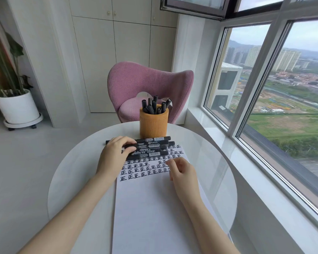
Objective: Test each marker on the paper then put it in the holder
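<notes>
Markers (154, 146) lie crosswise just nearside of the holder (153, 123). The left hand (114, 154) pinches one by its left end; the right hand (184, 173), farther from the holder, lies loosely curled, empty

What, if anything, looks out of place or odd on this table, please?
Nothing is spilled or damaged. The loose markers lie piled across the top of the paper, covering some written rows, with the left hand curled over them. One row of characters has a gap. The holder stands upright.
</notes>
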Available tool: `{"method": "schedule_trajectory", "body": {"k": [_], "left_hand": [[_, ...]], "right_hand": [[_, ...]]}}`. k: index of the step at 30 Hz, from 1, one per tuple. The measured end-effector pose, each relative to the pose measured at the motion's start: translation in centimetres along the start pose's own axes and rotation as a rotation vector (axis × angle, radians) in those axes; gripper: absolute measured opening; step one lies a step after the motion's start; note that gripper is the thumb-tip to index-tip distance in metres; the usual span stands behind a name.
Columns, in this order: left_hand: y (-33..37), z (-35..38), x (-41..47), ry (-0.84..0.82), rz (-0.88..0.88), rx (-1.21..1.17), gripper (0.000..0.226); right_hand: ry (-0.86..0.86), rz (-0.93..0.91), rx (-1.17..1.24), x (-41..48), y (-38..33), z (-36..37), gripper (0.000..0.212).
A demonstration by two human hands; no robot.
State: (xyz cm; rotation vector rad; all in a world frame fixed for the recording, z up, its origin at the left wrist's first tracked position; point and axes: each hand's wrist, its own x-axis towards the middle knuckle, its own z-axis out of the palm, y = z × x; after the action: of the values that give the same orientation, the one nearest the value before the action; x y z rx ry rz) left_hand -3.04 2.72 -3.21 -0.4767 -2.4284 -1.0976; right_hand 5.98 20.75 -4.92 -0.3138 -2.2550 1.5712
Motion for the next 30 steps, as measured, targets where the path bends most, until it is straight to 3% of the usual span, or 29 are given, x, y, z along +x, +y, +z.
{"method": "schedule_trajectory", "body": {"k": [5, 11, 23, 30], "left_hand": [[2.2, -0.1, -2.8, -0.041, -0.015, -0.196, 0.014], [4.3, 0.7, -6.1, -0.228, -0.027, -0.322, 0.018], [6.0, 1.0, -7.5, -0.436, -0.038, -0.285, 0.017], [6.1, 0.7, -7.9, -0.385, 0.007, -0.149, 0.017]], "right_hand": [[-0.015, -0.005, 0.132, -0.3, -1.1, -0.4, 0.036], [-0.026, -0.054, 0.266, -0.5, -1.7, -0.7, 0.035], [-0.146, -0.162, 0.323, -1.1, -2.1, -0.9, 0.030], [-0.205, -0.144, 0.386, -1.0, -2.2, -0.6, 0.032]]}}
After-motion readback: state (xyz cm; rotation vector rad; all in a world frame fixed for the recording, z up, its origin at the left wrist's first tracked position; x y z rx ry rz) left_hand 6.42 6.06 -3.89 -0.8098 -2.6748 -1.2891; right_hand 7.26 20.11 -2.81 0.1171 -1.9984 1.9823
